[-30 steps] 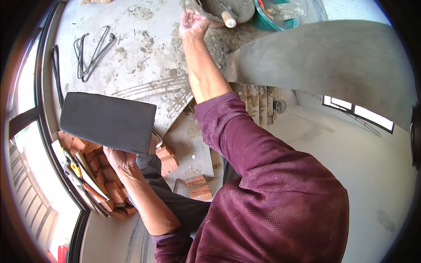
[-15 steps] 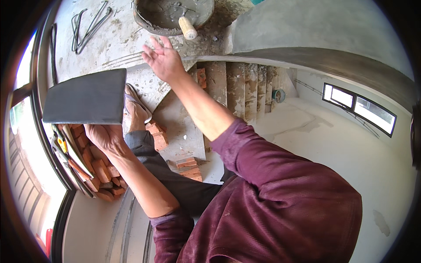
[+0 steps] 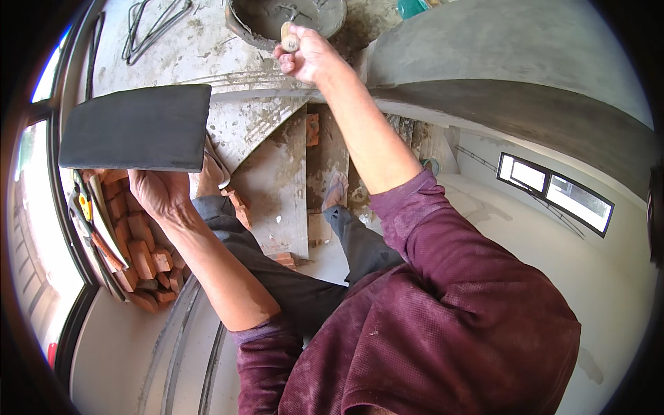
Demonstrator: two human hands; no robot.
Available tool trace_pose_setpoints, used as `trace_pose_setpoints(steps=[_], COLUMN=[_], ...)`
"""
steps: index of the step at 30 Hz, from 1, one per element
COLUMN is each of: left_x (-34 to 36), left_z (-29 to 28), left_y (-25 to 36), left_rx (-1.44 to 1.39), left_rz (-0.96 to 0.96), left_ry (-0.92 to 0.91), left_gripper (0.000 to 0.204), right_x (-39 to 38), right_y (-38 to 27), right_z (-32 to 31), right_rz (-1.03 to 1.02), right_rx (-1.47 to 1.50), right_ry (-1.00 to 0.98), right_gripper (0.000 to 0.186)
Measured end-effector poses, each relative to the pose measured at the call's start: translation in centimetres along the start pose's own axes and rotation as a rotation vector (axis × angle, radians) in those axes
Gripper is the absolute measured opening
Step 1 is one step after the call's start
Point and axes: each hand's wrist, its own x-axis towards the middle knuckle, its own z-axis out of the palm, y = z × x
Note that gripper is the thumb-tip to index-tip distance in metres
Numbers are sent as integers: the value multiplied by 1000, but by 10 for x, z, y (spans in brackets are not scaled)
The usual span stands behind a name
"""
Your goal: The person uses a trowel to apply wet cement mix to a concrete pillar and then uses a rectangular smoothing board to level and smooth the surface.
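My left hand [image 3: 160,194] supports a flat dark grey board [image 3: 135,130] from below. The board is level and bare on top; its underside and most of my fingers are hidden. Farther out and to the right, my right hand [image 3: 312,57] is closed around the pale wooden handle of a trowel [image 3: 290,43]. The trowel's blade does not show. It is at the near rim of a round dark basin [image 3: 236,29] that has wet grey mortar [image 3: 266,15] in it.
Bent metal rods [image 3: 153,34] lie on the splattered ledge [image 3: 207,59]. Red bricks [image 3: 142,256] and hand tools [image 3: 86,207] are stacked beside the window frame at left. Steps [image 3: 280,180] descend below me, with my feet on them. A curved grey wall [image 3: 498,48] rises at right.
My right hand, open and free before, has reached forward and taken hold of the trowel handle. The board in my left hand has shifted slightly away from me. My right foot now shows on a step.
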Motion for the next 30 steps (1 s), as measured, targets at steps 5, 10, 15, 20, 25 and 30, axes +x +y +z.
trace_pose_setpoints(steps=[5,10,15,20,25,30], left_x=[-2,18,41,40,37,16], left_z=[11,15,13,26,12,8], left_y=[-4,-16,-16,-21,-25,-33], left_rx=[135,193,238,364,455,486], left_rz=[52,147,137,154,136,117], left_ry=[123,283,205,199,47,46], left_gripper=[34,32,33,29,27,25], right_x=[-49,-92,-73,-99,-99,-159], right_y=[7,7,7,18,40,36], right_z=[13,-25,-61,-31,-68,-136], right_rz=[60,138,163,-93,-258,-366], right_rx=[183,323,-78,-295,-501,-1054], right_ry=[-51,-193,-72,-76,-196,-186], right_gripper=[33,39,34,45,44,53])
